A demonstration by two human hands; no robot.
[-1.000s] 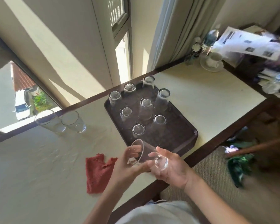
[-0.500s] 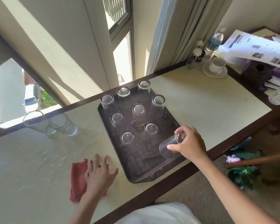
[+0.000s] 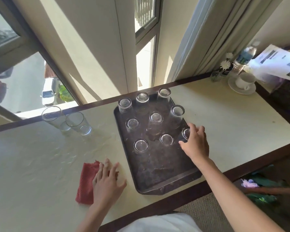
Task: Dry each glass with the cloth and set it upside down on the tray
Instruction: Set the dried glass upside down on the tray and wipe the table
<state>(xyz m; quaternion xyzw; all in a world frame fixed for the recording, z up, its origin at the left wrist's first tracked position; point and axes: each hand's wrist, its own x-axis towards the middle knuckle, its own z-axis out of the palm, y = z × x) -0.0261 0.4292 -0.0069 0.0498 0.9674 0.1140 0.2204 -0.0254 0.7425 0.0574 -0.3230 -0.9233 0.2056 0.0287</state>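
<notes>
A dark brown tray (image 3: 157, 174) lies on the cream table with several clear glasses standing upside down on it, such as one (image 3: 141, 145) near its front left. My right hand (image 3: 197, 144) reaches over the tray's right side, thumb and fingers round an upside-down glass (image 3: 185, 133) that stands on the tray. Flat and with straight fingers, my left hand (image 3: 107, 183) rests on the red cloth (image 3: 86, 183) left of the tray. Two upright glasses (image 3: 51, 115) (image 3: 76, 122) stand on the table at the far left.
A cup on a saucer (image 3: 244, 82), a water bottle (image 3: 244, 57), small flowers and papers (image 3: 278, 64) crowd the far right corner. The window and curtain run along the table's far edge. The table's dark front edge (image 3: 182, 198) is close to my body.
My right hand carried the glass from in front of me to the tray's right side and turned it upside down. My left hand let go of it and dropped onto the red cloth.
</notes>
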